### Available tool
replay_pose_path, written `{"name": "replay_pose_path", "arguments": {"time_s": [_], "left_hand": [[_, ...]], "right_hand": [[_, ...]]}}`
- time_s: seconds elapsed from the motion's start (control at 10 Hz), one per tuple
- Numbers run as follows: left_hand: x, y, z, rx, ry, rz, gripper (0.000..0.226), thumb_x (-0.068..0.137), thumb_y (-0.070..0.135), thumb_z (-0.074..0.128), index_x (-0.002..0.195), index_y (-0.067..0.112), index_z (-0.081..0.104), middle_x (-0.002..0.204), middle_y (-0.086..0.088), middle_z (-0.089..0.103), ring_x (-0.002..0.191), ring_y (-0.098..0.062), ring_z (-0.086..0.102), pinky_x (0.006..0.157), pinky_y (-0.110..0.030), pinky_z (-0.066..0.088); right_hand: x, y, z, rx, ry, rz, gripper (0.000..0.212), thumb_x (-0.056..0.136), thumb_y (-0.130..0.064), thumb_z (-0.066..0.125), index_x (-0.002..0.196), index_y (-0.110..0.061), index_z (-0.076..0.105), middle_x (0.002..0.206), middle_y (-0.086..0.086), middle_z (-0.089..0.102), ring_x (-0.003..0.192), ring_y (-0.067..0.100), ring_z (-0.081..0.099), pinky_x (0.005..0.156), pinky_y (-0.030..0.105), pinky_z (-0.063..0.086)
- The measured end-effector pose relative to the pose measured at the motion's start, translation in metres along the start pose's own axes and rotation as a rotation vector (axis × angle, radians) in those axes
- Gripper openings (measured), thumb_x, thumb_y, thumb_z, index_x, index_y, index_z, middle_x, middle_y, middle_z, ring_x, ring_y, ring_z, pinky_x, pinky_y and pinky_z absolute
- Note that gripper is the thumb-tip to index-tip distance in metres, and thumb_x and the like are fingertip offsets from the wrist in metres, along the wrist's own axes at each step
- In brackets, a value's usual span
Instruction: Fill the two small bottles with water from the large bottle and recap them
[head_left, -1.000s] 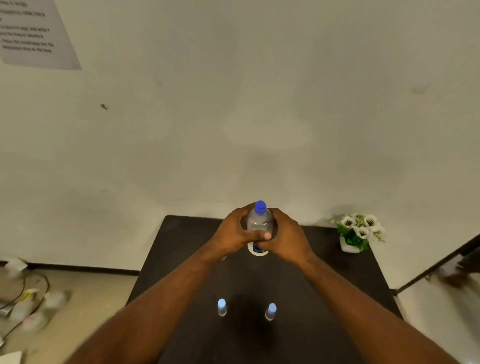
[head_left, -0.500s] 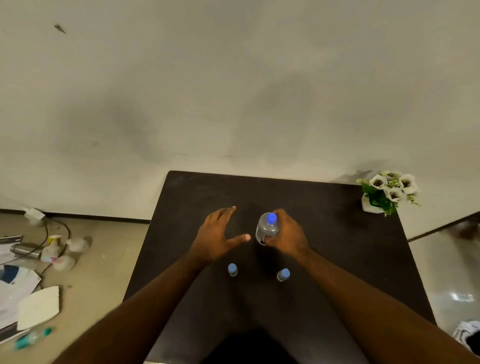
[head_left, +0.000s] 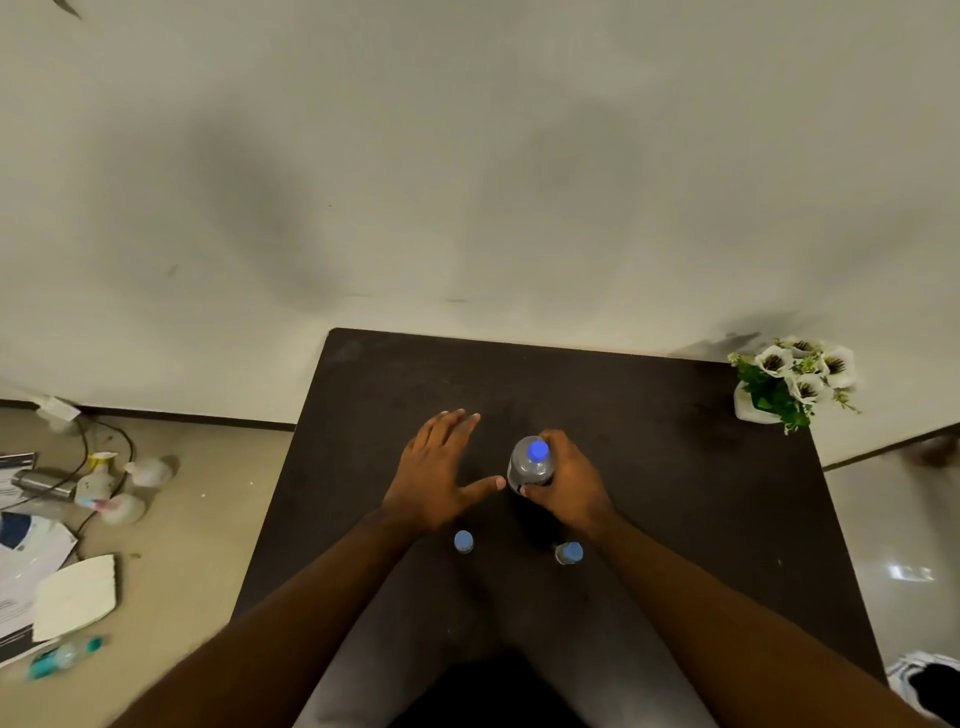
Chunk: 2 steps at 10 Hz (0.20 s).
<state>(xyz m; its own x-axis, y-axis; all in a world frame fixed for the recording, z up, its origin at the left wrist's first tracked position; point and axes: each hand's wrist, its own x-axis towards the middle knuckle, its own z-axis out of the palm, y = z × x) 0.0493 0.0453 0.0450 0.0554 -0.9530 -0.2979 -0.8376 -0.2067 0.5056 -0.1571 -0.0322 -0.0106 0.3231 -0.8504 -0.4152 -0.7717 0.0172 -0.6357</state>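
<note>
The large clear bottle with a blue cap stands upright near the middle of the dark table. My right hand is wrapped around its right side. My left hand hovers just left of it with fingers spread and the thumb pointing at the bottle, holding nothing. Two small bottles with light blue caps stand closer to me: one below my left wrist, the other below my right wrist. All three caps are on.
A white pot of white flowers sits at the table's far right corner by the wall. On the floor to the left lie papers, cables, small containers and a fallen bottle.
A second ago both hands held the large bottle. My left hand has let go and opened beside it. My view has tilted down towards the table.
</note>
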Motion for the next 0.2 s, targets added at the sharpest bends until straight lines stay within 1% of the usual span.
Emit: {"name": "replay_pose_path", "arguments": {"time_s": [0.1,0.2], "left_hand": [[0.001,0.0,-0.001,-0.024,0.039,0.002,0.098,0.083,0.071,0.06,0.16,0.033,0.011,0.17,0.0,0.009,0.158,-0.024,0.004,0.126,-0.052,0.018],[-0.002,-0.002,-0.004,-0.021,0.099,0.014,0.1,0.082,0.076,0.056,0.16,0.033,0.011,0.17,0.0,0.008,0.158,-0.023,0.005,0.124,-0.05,0.019]], "right_hand": [[-0.006,0.005,-0.003,0.026,0.008,-0.022,0.089,0.071,-0.029,0.088,0.145,-0.027,0.039,0.143,-0.005,0.052,0.132,0.017,0.05,0.11,0.037,0.043],[-0.02,0.012,-0.01,0.069,0.033,-0.034,0.105,0.069,-0.042,0.088,0.154,-0.027,0.028,0.157,-0.003,0.039,0.142,0.02,0.04,0.115,0.041,0.037]]}}
